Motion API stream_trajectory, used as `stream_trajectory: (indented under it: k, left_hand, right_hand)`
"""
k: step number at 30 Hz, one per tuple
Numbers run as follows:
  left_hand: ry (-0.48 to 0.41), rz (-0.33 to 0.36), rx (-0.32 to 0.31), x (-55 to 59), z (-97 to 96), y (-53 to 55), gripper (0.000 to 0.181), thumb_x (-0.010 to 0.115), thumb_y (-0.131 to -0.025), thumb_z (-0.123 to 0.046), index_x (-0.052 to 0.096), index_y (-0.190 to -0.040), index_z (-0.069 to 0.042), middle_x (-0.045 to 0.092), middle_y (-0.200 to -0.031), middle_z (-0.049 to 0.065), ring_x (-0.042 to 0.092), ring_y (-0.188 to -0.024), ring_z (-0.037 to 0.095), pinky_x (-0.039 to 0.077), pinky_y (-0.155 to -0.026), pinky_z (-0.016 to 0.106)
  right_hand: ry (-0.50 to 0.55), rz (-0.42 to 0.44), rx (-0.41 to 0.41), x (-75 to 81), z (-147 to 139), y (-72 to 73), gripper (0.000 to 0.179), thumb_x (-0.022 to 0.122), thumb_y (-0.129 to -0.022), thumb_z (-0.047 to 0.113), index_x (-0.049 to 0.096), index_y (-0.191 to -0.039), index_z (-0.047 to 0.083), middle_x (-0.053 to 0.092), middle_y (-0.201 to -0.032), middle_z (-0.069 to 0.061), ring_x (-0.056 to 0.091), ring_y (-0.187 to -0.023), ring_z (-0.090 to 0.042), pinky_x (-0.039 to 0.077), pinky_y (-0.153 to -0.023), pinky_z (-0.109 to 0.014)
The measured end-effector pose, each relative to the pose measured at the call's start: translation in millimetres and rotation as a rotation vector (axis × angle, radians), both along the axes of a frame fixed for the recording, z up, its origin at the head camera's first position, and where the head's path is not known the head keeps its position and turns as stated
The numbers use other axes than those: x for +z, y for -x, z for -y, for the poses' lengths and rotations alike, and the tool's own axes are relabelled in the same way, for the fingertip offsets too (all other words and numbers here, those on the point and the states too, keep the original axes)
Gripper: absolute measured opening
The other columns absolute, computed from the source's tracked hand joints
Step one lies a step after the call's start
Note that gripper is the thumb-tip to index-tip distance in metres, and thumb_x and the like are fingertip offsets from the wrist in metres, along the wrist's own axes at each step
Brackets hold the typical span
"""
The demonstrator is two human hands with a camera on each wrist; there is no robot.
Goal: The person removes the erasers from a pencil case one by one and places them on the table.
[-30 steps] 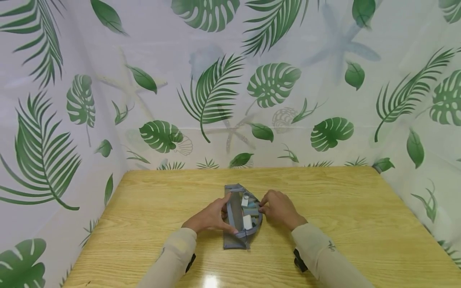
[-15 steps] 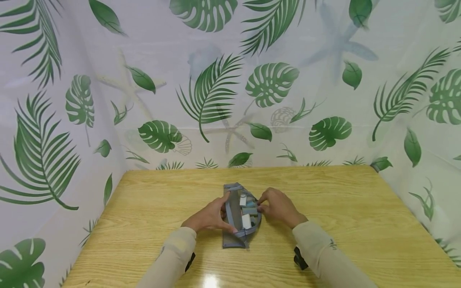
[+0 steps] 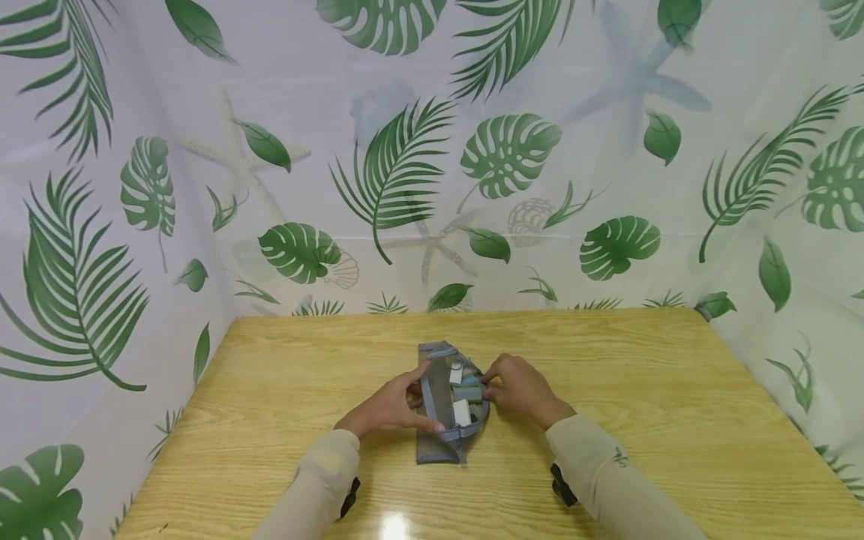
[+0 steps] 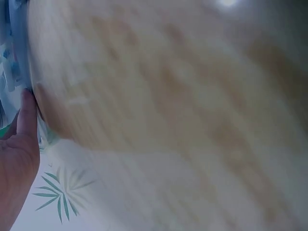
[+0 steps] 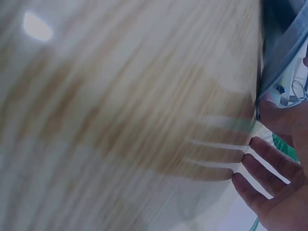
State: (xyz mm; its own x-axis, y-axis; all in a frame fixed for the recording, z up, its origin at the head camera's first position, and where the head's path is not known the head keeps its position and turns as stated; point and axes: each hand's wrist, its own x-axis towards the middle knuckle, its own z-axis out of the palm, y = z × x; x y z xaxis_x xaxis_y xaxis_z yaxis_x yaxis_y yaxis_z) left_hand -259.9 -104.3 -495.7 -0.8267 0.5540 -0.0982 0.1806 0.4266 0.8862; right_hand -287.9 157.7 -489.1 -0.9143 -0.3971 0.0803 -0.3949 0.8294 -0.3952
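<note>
Grey pouch point(image 3: 442, 394) on the wood-grain tabletop point(image 3: 304, 360), close to the middle, straight ahead of me and between my two hands. It lies lengthwise, one end toward me, the other toward the far edge. Mouth gapes upward; the rim bows out in a curve to my right, and a flat strip of the fabric shows along the left.

Left grip point(image 3: 388, 406): spread wide along the pouch's left side, thumb reaching to the near end of the rim, index toward the far part, the pouch held between them. Right grip point(image 3: 523, 391): nearly closed, thumb and index together on the curved right rim, pinching the fabric. From the right wrist, three other fingers show fanned out, apart from the pouch.

Inside, bunched toward the right: a small white piece point(image 3: 456, 373) at the far end, a blue-grey piece point(image 3: 467, 394) midway, a white block point(image 3: 462, 412) nearer me. Something dark sits just beside the block, too small to make out.

Pale sleeves on both my arms, left sleeve point(image 3: 313, 476) and right sleeve point(image 3: 601, 472). Beyond the tabletop hangs a white backdrop point(image 3: 574, 165) printed with green leaves.
</note>
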Motion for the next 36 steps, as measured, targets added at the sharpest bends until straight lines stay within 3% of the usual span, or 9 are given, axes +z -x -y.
stream_trajectory:
  k: [4,13,21,28,36]
  left_hand:
    - [-0.022,-0.002,-0.018,0.7,0.6,2.2,0.115,0.084,-0.072,-0.030,0.005,-0.153,-0.010,0.041,-0.134,0.013,0.047,-0.114,0.019,0.044,-0.097,0.030]
    - [0.028,-0.017,-0.008,1.7,-5.2,3.5,0.120,0.085,-0.068,-0.033,0.004,-0.153,-0.009,0.043,-0.131,0.013,0.049,-0.113,0.019,0.045,-0.095,0.028]
    - [0.048,-0.012,0.006,-0.7,-5.5,2.3,0.119,0.085,-0.068,-0.035,0.004,-0.153,-0.010,0.040,-0.137,0.015,0.049,-0.116,0.021,0.046,-0.094,0.030]
    - [0.041,-0.007,0.017,0.7,-6.4,1.4,0.120,0.086,-0.067,-0.035,0.005,-0.153,-0.010,0.048,-0.126,0.012,0.051,-0.112,0.019,0.046,-0.094,0.032]
    - [0.033,-0.012,0.012,0.7,-5.9,0.0,0.120,0.085,-0.068,-0.034,0.005,-0.153,-0.008,0.045,-0.131,0.011,0.050,-0.112,0.018,0.045,-0.095,0.030]
  right_hand:
    - [0.003,0.001,-0.010,2.3,0,1.3,0.017,0.077,-0.080,0.017,0.076,-0.095,0.010,0.063,-0.097,-0.002,0.058,-0.092,-0.023,0.050,-0.082,-0.042]
    - [0.001,0.004,0.003,3.5,-3,0.7,0.018,0.077,-0.080,0.019,0.076,-0.096,0.009,0.063,-0.099,-0.002,0.058,-0.095,-0.024,0.049,-0.085,-0.043]
    - [0.030,0.006,0.019,2.0,-4,-1.4,0.018,0.077,-0.080,0.017,0.075,-0.095,0.008,0.064,-0.099,-0.004,0.060,-0.096,-0.024,0.049,-0.087,-0.043]
    - [0.107,0.040,0.043,9.2,-7,-2.7,0.019,0.075,-0.082,0.016,0.074,-0.097,0.005,0.064,-0.101,-0.007,0.059,-0.099,-0.028,0.048,-0.087,-0.045]
    - [0.184,0.026,0.061,19.6,-17,-1.7,0.027,0.072,-0.085,0.018,0.070,-0.106,0.002,0.064,-0.108,-0.012,0.057,-0.105,-0.033,0.046,-0.090,-0.049]
